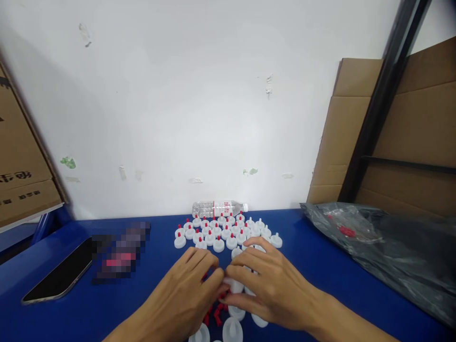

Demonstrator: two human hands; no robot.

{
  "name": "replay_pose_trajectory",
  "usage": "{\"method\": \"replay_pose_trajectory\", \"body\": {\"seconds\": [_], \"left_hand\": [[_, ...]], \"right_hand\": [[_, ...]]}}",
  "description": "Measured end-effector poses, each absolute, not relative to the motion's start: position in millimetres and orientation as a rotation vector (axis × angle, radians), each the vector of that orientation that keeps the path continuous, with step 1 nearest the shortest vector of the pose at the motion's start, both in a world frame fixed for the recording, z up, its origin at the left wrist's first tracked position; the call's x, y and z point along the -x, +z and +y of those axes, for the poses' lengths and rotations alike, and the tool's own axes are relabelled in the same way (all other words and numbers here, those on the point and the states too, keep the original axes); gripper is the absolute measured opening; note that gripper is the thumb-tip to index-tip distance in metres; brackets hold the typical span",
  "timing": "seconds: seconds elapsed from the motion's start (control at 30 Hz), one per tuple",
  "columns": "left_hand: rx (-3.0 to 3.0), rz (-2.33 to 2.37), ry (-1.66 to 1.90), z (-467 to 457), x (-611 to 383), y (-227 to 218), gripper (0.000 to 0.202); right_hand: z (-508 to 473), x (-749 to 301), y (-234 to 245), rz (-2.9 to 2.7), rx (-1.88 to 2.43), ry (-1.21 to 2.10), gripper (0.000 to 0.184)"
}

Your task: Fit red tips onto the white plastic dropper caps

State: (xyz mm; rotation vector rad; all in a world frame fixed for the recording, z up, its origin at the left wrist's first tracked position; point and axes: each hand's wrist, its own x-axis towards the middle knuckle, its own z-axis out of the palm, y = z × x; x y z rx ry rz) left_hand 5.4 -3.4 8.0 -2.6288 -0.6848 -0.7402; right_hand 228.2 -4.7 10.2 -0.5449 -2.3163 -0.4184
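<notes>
Both hands meet low in the middle of the table. My right hand (pixel 276 285) is closed around a white nozzle cap (pixel 235 286), its thumb and fingers on the cap's sides. Against that cap press the bent fingers of my left hand (pixel 185 287); what they pinch is hidden. Small red tips (pixel 218 316) lie in a loose heap under the hands. Near them are white nozzle caps without red tips (pixel 232 330), partly covered by my right hand. Beyond the hands stand several white caps with red tips (pixel 218 244) fitted on their nozzles.
A clear plastic bottle (pixel 221 209) lies against the wall behind the caps. On the left of the blue table (pixel 142 289) are a phone (pixel 60 273) and a blurred-out dark item (pixel 123 254). A dark plastic bag (pixel 392 251) covers the right side; cardboard (pixel 342 128) stands behind it.
</notes>
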Motion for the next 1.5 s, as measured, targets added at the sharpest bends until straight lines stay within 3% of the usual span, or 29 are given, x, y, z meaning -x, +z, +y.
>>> {"method": "replay_pose_trajectory", "body": {"seconds": [0.17,0.3,0.43,0.73,0.93,1.13,1.27,1.5], "left_hand": [[2.986,-0.740,-0.830,-7.1,-1.2,3.7,0.026],[2.920,-0.962,-1.075,-11.5,6.3,-3.6,0.024],[2.986,-1.004,-0.960,-10.7,8.4,6.1,0.025],[2.965,-1.023,-0.610,-3.0,1.6,10.0,0.024],[2.970,-1.063,-0.611,-1.2,3.9,6.6,0.022],[2.849,-1.089,-0.669,9.4,16.3,-3.9,0.035],[2.788,-1.184,-0.586,20.1,27.3,-11.4,0.047],[2.742,-1.303,-0.644,30.1,31.9,-15.8,0.044]], "right_hand": [[-5.8,-229.0,15.4,-2.374,0.452,-0.534,0.023],[-0.2,-240.5,23.6,-2.295,0.440,-0.667,0.010],[20.7,-269.4,33.3,-2.168,0.670,-0.759,0.012],[60.9,-309.1,24.6,-2.009,1.520,-0.366,0.015],[80.3,-329.9,7.2,-2.007,1.738,-0.246,0.016],[84.4,-334.9,-2.6,-2.018,1.897,-0.087,0.015],[84.2,-333.0,-3.6,-2.038,1.937,-0.020,0.021],[86.9,-334.9,-4.6,-2.035,1.987,0.016,0.030]]}}
